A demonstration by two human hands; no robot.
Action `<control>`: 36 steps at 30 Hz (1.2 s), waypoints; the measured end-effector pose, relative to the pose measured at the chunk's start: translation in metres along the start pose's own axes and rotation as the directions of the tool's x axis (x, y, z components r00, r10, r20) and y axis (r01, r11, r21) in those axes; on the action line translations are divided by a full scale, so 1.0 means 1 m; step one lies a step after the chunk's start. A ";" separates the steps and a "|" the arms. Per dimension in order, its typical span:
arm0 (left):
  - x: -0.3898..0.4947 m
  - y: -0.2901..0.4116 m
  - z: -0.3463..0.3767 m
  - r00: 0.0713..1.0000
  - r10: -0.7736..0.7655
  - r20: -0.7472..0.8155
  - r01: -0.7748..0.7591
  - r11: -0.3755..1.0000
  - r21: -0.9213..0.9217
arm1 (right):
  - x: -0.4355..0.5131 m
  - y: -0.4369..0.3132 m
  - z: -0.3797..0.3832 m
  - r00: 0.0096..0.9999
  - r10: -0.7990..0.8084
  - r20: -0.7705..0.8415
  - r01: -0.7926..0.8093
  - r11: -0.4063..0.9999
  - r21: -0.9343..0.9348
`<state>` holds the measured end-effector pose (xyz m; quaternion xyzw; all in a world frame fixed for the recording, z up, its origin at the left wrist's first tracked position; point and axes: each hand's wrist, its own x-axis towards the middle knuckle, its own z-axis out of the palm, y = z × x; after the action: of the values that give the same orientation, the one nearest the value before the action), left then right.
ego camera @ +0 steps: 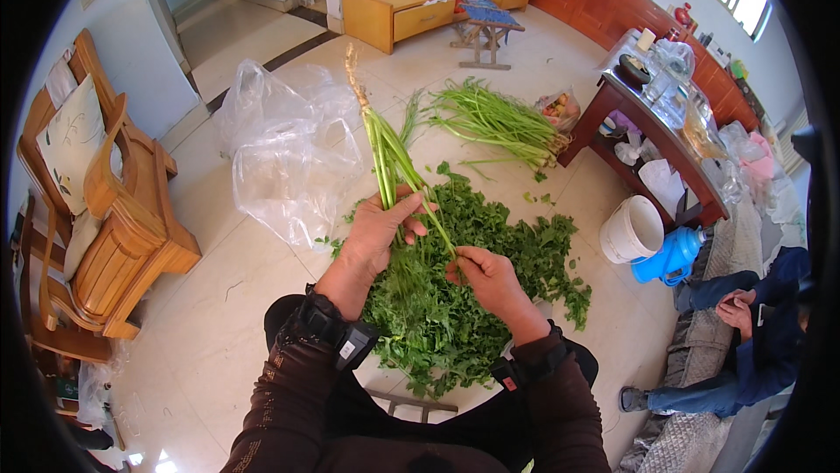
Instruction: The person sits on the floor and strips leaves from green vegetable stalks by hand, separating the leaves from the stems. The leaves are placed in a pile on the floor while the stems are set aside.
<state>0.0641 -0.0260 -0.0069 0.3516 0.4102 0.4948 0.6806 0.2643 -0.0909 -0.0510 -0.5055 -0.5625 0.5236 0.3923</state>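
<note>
My left hand (pixel 384 227) grips a bunch of green celery stalks (pixel 382 148), its pale root end pointing up and away from me. The fingertips of my right hand (pixel 482 276) pinch one thin stalk that slants down from that bunch. Below both hands, a large heap of leafy green celery tops (pixel 426 315) spreads over the floor in front of my knees. Farther off lies a pile of bare green stalks (pixel 499 122) with roots toward the right. What lies directly beneath my left palm is hidden.
Clear plastic bags (pixel 295 164) lie on the tiles at left, near a wooden armchair (pixel 125 250). At right are a dark wooden table (pixel 663 145), a white bucket (pixel 631 229) and a blue thermos flask (pixel 669 256). A seated person (pixel 755 342) is at far right. A folding stool (pixel 487 33) stands ahead.
</note>
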 end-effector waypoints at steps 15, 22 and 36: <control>-0.003 0.003 0.001 1.000 0.008 -0.013 -0.008 1.000 -0.005 | 0.002 -0.003 -0.008 0.907 -0.402 -0.123 0.296 0.819 -0.493; -0.001 0.006 -0.003 0.997 0.034 -0.074 -0.035 0.999 -0.003 | -0.003 -0.017 0.001 0.957 -0.287 -0.048 0.270 0.938 -0.218; -0.006 0.003 0.006 0.993 0.073 -0.095 -0.070 0.997 0.040 | 0.000 -0.009 -0.001 0.771 -0.613 -0.172 0.340 0.625 -0.703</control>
<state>0.0674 -0.0318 -0.0007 0.3544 0.4387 0.5275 0.6353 0.2640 -0.0898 -0.0419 -0.5297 -0.7288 0.0616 0.4296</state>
